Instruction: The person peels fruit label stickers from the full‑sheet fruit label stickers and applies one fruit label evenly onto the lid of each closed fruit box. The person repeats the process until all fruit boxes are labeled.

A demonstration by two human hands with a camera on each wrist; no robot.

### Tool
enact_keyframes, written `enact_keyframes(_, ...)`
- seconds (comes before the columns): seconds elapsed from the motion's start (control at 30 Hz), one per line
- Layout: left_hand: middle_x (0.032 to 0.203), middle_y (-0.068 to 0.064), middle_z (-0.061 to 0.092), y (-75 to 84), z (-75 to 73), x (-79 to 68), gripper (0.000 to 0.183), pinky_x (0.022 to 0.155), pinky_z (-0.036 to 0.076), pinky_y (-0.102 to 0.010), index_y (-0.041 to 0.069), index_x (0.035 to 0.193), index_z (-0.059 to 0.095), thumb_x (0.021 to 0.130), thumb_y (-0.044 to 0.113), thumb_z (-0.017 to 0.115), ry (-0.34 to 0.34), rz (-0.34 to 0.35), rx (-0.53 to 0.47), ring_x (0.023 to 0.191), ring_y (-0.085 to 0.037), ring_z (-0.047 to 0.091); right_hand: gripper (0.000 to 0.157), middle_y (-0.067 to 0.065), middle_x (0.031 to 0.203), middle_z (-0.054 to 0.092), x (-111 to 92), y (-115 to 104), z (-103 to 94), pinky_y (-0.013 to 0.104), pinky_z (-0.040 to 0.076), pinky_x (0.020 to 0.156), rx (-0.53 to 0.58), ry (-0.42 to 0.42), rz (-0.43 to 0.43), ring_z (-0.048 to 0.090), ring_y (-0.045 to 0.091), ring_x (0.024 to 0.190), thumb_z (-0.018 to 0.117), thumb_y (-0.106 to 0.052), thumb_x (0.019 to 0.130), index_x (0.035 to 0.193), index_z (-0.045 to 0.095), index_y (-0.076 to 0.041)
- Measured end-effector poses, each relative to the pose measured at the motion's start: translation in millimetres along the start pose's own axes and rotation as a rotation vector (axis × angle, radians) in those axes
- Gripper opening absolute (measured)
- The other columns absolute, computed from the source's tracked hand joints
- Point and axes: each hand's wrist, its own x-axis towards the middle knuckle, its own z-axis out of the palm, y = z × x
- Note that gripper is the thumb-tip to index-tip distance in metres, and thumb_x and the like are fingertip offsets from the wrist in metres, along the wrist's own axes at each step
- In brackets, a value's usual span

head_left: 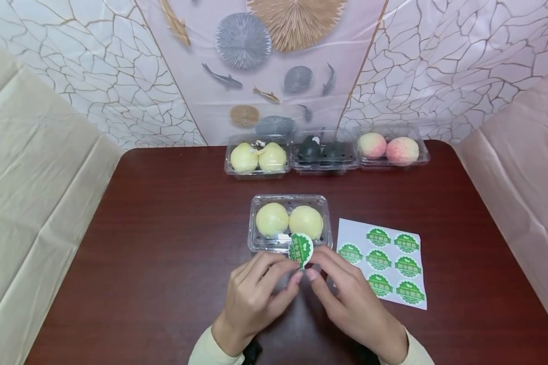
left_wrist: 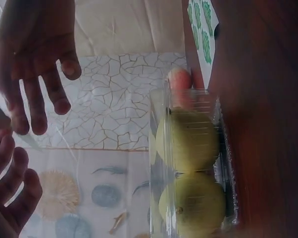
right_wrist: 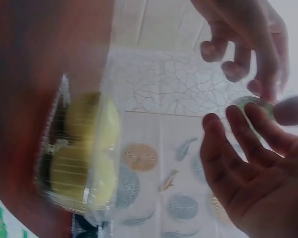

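Observation:
A round green-and-white sticker is held up between the two hands, over the front edge of a clear plastic box. My left hand pinches its lower edge between thumb and index finger. At its right edge, my right hand holds it with the fingertips, thumb near the index finger. The right wrist view shows the sticker at the right hand's fingertips; the left hand meets it from above. Two pale yellow round fruits lie in the lidded box.
A white sheet with several matching green stickers lies right of the box. Along the back stand three clear boxes: yellow pear-like fruits, dark green fruits and pink peaches. A patterned cloth hangs behind the brown table.

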Motion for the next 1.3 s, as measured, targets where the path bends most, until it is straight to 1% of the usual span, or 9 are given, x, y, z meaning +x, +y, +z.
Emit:
enact_keyframes(0.13, 0.090, -0.006, 0.069, 0.5, 1.2, -0.2, 0.018, 0.063, 0.057, -0.021, 0.004, 0.099, 0.075, 0.102, 0.020, 0.066, 0.011, -0.048, -0.101, 0.071, -0.014, 0.067, 0.025, -0.005, 0.117, 0.067, -4, 4, 4.7, 0.026, 0.055, 0.082, 0.113, 0.062, -0.011, 0.062, 0.010, 0.099, 0.062, -0.001, 0.103, 0.120, 0.068, -0.019)
enact_keyframes(0.2, 0.091, -0.007, 0.069, 1.5, 2.0, -1.5, 0.018, 0.061, 0.055, -0.020, 0.002, 0.104, 0.074, 0.103, 0.019, 0.067, 0.030, -0.143, -0.171, 0.072, -0.015, 0.065, 0.022, -0.002, 0.111, 0.067, -6, 7, 6.9, 0.026, 0.055, 0.076, 0.174, 0.095, -0.022, 0.061, 0.011, 0.094, 0.065, -0.002, 0.100, 0.117, 0.068, -0.017)
enact_keyframes(0.3, 0.097, -0.006, 0.070, 4.6, 0.0, -3.2, 0.018, 0.061, 0.053, -0.020, 0.005, 0.115, 0.072, 0.103, 0.017, 0.067, -0.021, -0.406, -0.332, 0.074, -0.013, 0.063, 0.019, -0.001, 0.106, 0.066, -9, 8, 8.4, 0.026, 0.054, 0.074, 0.262, 0.107, -0.016, 0.060, 0.011, 0.091, 0.070, -0.002, 0.097, 0.111, 0.067, -0.015)
enact_keyframes(0.4, 0.104, -0.006, 0.072, 8.2, -6.2, -3.4, 0.020, 0.066, 0.057, -0.025, 0.008, 0.121, 0.073, 0.102, 0.011, 0.069, -0.161, -0.707, -0.564, 0.081, -0.011, 0.066, 0.025, 0.000, 0.105, 0.065, -9, 6, 8.7, 0.027, 0.054, 0.076, 0.333, 0.085, -0.009, 0.060, 0.013, 0.092, 0.068, 0.007, 0.094, 0.108, 0.066, -0.014)
enact_keyframes(0.5, 0.104, -0.009, 0.074, 10.9, -9.3, -1.4, 0.016, 0.071, 0.061, -0.028, 0.005, 0.115, 0.074, 0.100, 0.003, 0.069, -0.235, -0.881, -0.762, 0.084, -0.009, 0.068, 0.030, 0.001, 0.104, 0.065, -9, 3, 8.6, 0.027, 0.053, 0.075, 0.344, 0.089, 0.003, 0.060, 0.014, 0.091, 0.064, 0.013, 0.094, 0.107, 0.066, -0.014)
enact_keyframes(0.6, 0.096, -0.012, 0.072, 11.8, -8.7, -0.6, 0.007, 0.069, 0.059, -0.026, -0.001, 0.104, 0.074, 0.098, -0.001, 0.071, -0.198, -0.928, -0.808, 0.078, -0.009, 0.066, 0.026, 0.001, 0.102, 0.066, -7, 1, 9.0, 0.027, 0.055, 0.073, 0.297, 0.127, 0.060, 0.060, 0.013, 0.088, 0.065, 0.008, 0.098, 0.108, 0.068, -0.016)
enact_keyframes(0.87, 0.082, -0.003, 0.069, 8.9, -6.8, -2.0, 0.006, 0.059, 0.050, -0.022, 0.005, 0.099, 0.076, 0.094, 0.005, 0.079, -0.145, -0.987, -0.655, 0.065, -0.007, 0.058, 0.031, 0.007, 0.103, 0.068, -6, -2, 12.4, 0.031, 0.061, 0.064, 0.350, 0.239, 0.226, 0.069, 0.016, 0.081, 0.072, 0.009, 0.094, 0.121, 0.066, -0.006)
enact_keyframes(1.07, 0.101, -0.005, 0.076, 9.3, -5.9, -1.3, 0.026, 0.067, 0.059, -0.028, 0.010, 0.121, 0.076, 0.095, 0.009, 0.079, -0.207, -0.982, -0.665, 0.075, -0.011, 0.068, 0.021, 0.010, 0.088, 0.070, -4, 0, 12.2, 0.036, 0.058, 0.051, 0.393, 0.269, 0.249, 0.067, 0.015, 0.069, 0.071, 0.008, 0.096, 0.113, 0.070, -0.005)
enact_keyframes(1.3, 0.086, -0.015, 0.077, 4.2, -3.6, -1.9, 0.009, 0.065, 0.058, -0.022, -0.003, 0.096, 0.079, 0.089, 0.001, 0.083, -0.140, -1.084, -0.713, 0.070, -0.009, 0.070, 0.021, 0.007, 0.085, 0.069, -3, 3, 15.7, 0.030, 0.056, 0.052, 0.315, 0.302, 0.199, 0.064, 0.012, 0.066, 0.073, 0.010, 0.094, 0.105, 0.072, -0.008)
